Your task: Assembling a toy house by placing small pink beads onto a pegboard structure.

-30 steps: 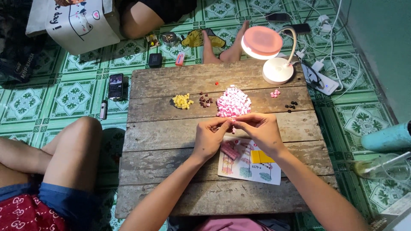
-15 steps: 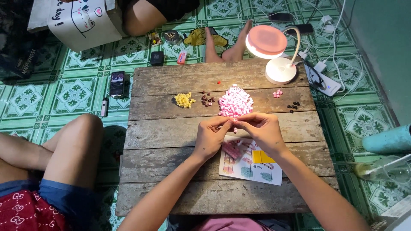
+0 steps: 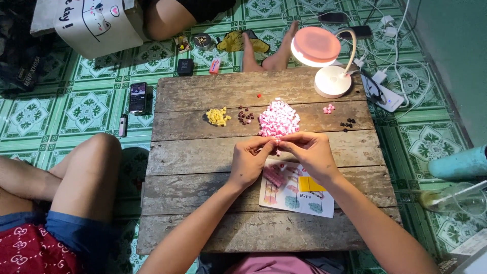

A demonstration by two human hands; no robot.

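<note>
At mid-table, left hand (image 3: 249, 161) and right hand (image 3: 309, 152) pinch a small pink piece (image 3: 277, 150) together, just beside the pink brick pile (image 3: 279, 117).

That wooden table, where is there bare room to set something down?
The table's left side, from the yellow pile down to the near edge, is bare, as is the near strip below the printed sheet. The middle is crowded: pink pile, dark pieces, both hands; the lamp fills the far right corner.
</note>
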